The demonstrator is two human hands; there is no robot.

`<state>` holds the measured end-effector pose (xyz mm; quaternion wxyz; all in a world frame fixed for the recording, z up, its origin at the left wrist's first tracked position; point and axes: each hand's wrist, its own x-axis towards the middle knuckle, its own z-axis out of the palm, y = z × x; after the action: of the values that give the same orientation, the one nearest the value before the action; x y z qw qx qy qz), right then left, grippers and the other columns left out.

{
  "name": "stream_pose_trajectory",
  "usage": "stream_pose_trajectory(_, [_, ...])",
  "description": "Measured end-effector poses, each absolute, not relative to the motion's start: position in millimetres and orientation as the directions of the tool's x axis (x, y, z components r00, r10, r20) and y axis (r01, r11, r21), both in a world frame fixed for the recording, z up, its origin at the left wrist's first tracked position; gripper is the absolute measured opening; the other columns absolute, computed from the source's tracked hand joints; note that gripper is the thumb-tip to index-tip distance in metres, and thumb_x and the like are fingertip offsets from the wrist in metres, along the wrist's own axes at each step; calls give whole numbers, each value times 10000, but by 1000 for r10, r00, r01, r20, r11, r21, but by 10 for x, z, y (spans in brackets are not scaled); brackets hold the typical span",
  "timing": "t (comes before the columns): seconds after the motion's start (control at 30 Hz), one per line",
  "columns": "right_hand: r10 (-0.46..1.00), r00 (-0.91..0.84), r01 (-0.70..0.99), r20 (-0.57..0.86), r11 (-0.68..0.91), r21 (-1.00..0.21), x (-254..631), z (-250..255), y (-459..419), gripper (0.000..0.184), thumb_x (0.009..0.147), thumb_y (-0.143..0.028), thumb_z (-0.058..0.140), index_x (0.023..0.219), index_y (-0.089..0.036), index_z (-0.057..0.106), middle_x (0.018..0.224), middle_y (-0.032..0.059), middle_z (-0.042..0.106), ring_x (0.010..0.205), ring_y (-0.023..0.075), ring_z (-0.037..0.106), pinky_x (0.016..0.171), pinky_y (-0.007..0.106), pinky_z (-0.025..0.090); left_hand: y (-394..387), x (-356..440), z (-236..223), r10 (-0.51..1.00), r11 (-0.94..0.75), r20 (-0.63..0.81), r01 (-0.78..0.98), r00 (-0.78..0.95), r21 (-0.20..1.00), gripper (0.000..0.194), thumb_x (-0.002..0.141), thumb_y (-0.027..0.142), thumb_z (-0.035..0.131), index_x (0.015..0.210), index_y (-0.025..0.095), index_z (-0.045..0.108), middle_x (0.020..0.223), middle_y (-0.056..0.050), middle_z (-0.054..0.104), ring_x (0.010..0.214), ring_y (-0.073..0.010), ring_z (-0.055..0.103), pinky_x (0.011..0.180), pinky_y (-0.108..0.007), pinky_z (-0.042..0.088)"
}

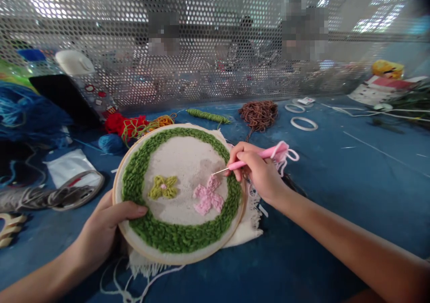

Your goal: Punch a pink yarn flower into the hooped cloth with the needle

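My left hand (pixel 107 224) grips the lower left rim of a round embroidery hoop (pixel 120 177), its thumb lying over the front and its fingers hidden behind. Stretched in the hoop is pale cloth (pixel 181 159) with a ring of green yarn loops (pixel 174 238). Inside the ring are a yellow-green flower (pixel 163 187) and a pink flower (pixel 208 196). My right hand (pixel 257 170) is closed around a pink punch needle (pixel 238 164) threaded with pink yarn (pixel 282 153). The needle's metal tip meets the cloth at the pink flower's top petal.
Behind the hoop lie brown yarn (pixel 258 114), a green skein (pixel 208 115), red yarn (pixel 122 124) and white rings (pixel 304 123). Blue yarn (pixel 27 114), a dark phone-like slab (pixel 63 99) and bottles stand left. A perforated metal screen (pixel 208 47) closes the blue table's (pixel 352 173) far side.
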<state>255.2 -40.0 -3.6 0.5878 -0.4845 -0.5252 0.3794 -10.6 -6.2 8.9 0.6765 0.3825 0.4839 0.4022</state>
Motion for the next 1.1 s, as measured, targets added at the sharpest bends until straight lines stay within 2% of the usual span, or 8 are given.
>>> stream_pose_trajectory(0.2, [966,111,117,231,218,-969,2556,-56,-410,245,891,-199,424,702,-193,580,519,-31,557,507,108,527,518,255,376,-43,-123,69,912,396,-360,-195,197,897,783,434,29,629,1198,199,648,810,-31,791,623,-301,733,492,-340,620])
stream_pose_trajectory(0.3, [965,38,283,258,238,-929,2519,-40,-435,232,906,-221,436,724,-192,577,546,-31,547,513,103,502,503,248,357,-62,-126,85,908,405,-367,-198,199,893,783,434,36,627,1198,204,649,828,-31,791,648,-310,736,496,-343,622])
stream_pose_trajectory(0.47, [871,-180,637,458,458,-620,2368,-18,-447,155,880,-153,465,760,-184,557,697,-10,598,659,116,522,663,275,387,-118,-135,112,919,381,-345,-198,191,903,782,460,37,630,1219,228,639,941,-33,784,724,-319,741,533,-338,632])
stream_pose_trajectory(0.7, [842,-267,755,470,486,-441,2233,-88,-373,130,865,-170,498,749,-176,556,666,-14,576,618,114,489,655,300,355,-166,-155,115,922,377,-344,-198,178,905,849,455,53,715,1263,289,601,978,-15,779,755,-336,739,540,-357,639])
stream_pose_trajectory(0.8, [903,-178,673,392,402,-620,2259,-89,-367,145,864,-188,496,733,-178,559,637,-23,558,587,106,488,577,273,343,-168,-160,121,911,399,-367,-184,187,898,825,462,86,747,1254,273,610,969,-25,780,745,-338,739,542,-368,640])
stream_pose_trajectory(0.87, [936,-76,504,343,333,-797,2319,-64,-392,180,883,-206,464,734,-182,562,609,-31,540,553,96,478,520,250,332,-144,-141,124,913,392,-363,-162,186,905,815,464,89,747,1252,247,610,929,-31,785,725,-332,739,544,-370,640])
stream_pose_trajectory(0.93, [952,-12,310,305,294,-904,2394,-35,-425,193,887,-213,448,735,-186,564,578,-38,521,545,96,489,513,240,348,-105,-109,120,916,383,-354,-152,186,911,806,465,89,739,1250,216,609,873,-34,789,690,-324,739,539,-372,638])
stream_pose_trajectory(1.1, [960,58,54,273,270,-961,2504,-21,-451,197,851,-152,446,688,-185,551,544,-38,530,528,92,519,542,239,392,-31,-68,81,914,388,-357,-157,192,908,802,457,63,715,1242,188,606,843,-33,789,652,-304,737,539,-376,636])
